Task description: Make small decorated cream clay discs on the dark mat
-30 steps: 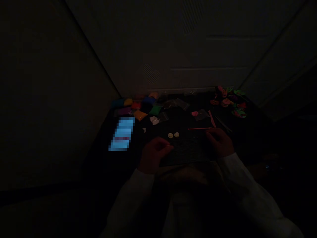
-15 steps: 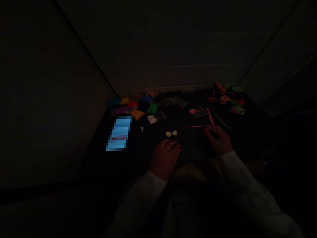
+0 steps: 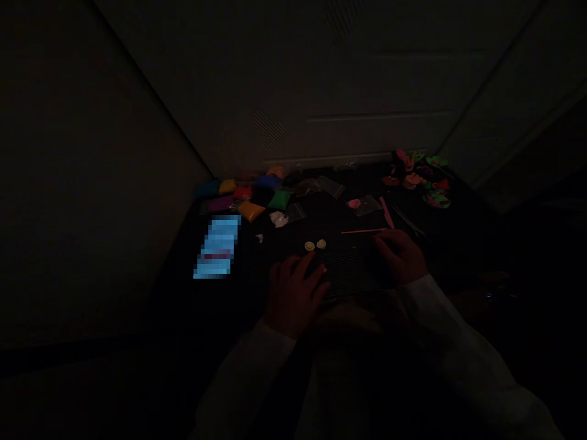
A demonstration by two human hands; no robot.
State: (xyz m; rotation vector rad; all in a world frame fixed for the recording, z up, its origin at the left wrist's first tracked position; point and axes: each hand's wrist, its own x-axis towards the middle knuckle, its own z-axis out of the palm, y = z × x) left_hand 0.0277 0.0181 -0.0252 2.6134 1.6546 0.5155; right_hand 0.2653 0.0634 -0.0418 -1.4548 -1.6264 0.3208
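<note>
My left hand point(image 3: 296, 296) lies low over the dark table with its fingers spread, holding nothing that I can see. Just beyond its fingertips sit two small pale, round, coiled pieces point(image 3: 309, 246), side by side. Further right, my right hand point(image 3: 402, 255) is curled, thumb and forefinger close together. Whatever may be between them is lost in the dark. A thin pink stick point(image 3: 362, 231) runs along the table right behind those fingers, and a flat pink modelling tool point(image 3: 386, 212) lies past the knuckles.
A phone with a lit, blurred screen point(image 3: 217, 247) lies at left. Behind it are packets of coloured clay, an orange one point(image 3: 251, 211) and a green one point(image 3: 279, 198) among them. White clay point(image 3: 278, 219) sits nearby. Colourful shaped pieces point(image 3: 413, 180) crowd the back right. The scene is very dim.
My left hand has shifted a little left and its fingers have spread apart. My right hand keeps nearly the same pose. The view has moved slightly.
</note>
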